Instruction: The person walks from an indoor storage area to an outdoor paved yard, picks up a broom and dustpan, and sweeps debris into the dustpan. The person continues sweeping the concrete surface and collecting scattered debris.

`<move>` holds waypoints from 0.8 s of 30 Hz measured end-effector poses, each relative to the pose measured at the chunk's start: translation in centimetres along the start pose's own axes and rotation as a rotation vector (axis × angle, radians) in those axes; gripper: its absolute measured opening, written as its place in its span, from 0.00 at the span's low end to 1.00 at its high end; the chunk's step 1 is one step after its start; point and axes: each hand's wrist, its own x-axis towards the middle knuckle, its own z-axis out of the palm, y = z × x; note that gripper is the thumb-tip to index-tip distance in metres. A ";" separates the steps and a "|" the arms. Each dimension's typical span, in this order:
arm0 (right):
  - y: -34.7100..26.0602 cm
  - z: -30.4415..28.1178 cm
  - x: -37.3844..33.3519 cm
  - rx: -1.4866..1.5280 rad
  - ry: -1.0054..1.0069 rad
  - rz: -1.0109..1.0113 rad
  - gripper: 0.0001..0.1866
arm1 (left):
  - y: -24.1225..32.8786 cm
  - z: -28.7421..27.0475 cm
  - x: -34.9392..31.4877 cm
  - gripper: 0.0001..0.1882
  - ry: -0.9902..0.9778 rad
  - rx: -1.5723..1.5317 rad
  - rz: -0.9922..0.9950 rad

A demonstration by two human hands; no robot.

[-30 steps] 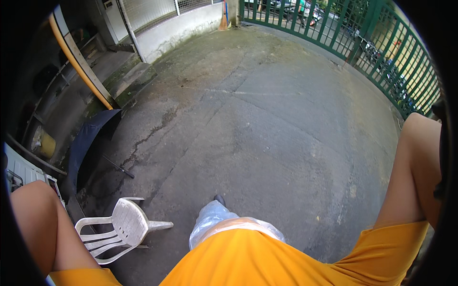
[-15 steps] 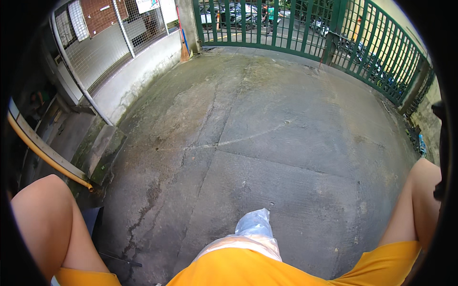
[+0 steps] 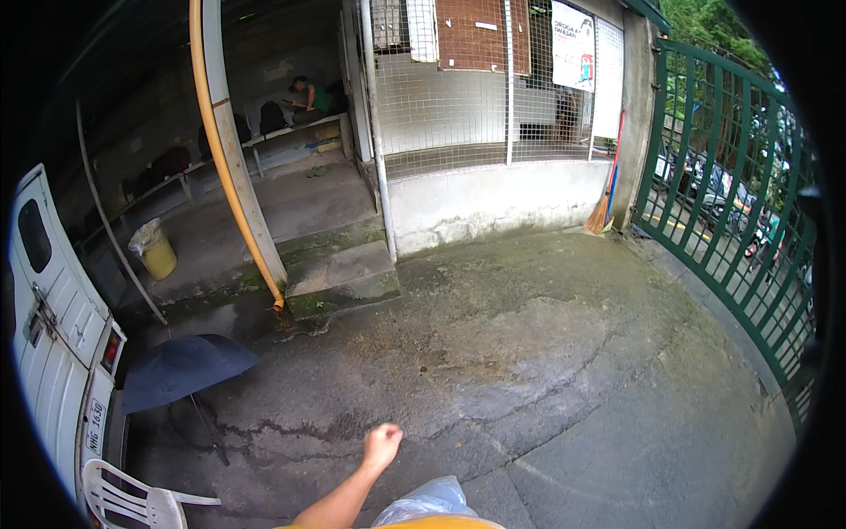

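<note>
My left hand (image 3: 382, 447) is loosely closed, with the forearm (image 3: 339, 504) reaching up from the lower edge. Nothing sticks out of the fist, and it hangs above wet concrete (image 3: 493, 379) without touching anything. Just right of that forearm, clear crumpled plastic (image 3: 427, 499) shows in front of my yellow clothing (image 3: 445, 524); whether it is a bag or a sheet I cannot tell. My right hand is out of view. Left of my hand an open dark blue umbrella (image 3: 189, 366) rests on the ground, its shaft slanting down.
A white plastic chair (image 3: 141, 502) and a white van (image 3: 57, 353) stand at left. Behind are a yellow bin (image 3: 157, 254), a yellow pipe (image 3: 231, 176), a low step (image 3: 344, 269) and a seated person (image 3: 310, 99). A broom (image 3: 601, 212) leans near the green gate (image 3: 718, 167).
My view has swung left, bringing in the van, chair and umbrella. Both bent arms were out at the sides with hands unseen; now the left is lowered in front and the right is gone.
</note>
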 end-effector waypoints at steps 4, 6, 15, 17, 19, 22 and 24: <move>17.4 10.6 -11.7 -0.370 -0.863 0.707 0.26 | -11.6 1.8 -4.3 0.04 0.067 0.247 -0.657; 19.4 17.8 -16.8 -0.617 -1.388 0.560 0.20 | -17.8 5.6 1.8 0.07 -0.067 0.440 -0.502; 27.9 44.0 -12.6 -0.486 -0.937 1.002 0.22 | 13.9 46.8 42.2 0.14 -0.459 0.178 0.069; 32.0 49.8 -11.0 -0.367 -0.737 0.936 0.17 | 22.5 54.4 48.1 0.15 -0.687 0.179 0.332; 35.6 54.6 -9.5 -0.379 -0.609 0.983 0.17 | 28.1 61.6 52.4 0.18 -0.827 0.290 0.453; 40.8 63.1 -6.2 -0.473 -0.547 1.038 0.18 | 27.9 71.3 57.9 0.18 -0.859 0.331 0.433; 43.5 69.4 -4.1 -0.534 -0.563 1.082 0.17 | 23.7 75.9 60.0 0.18 -0.809 0.232 0.153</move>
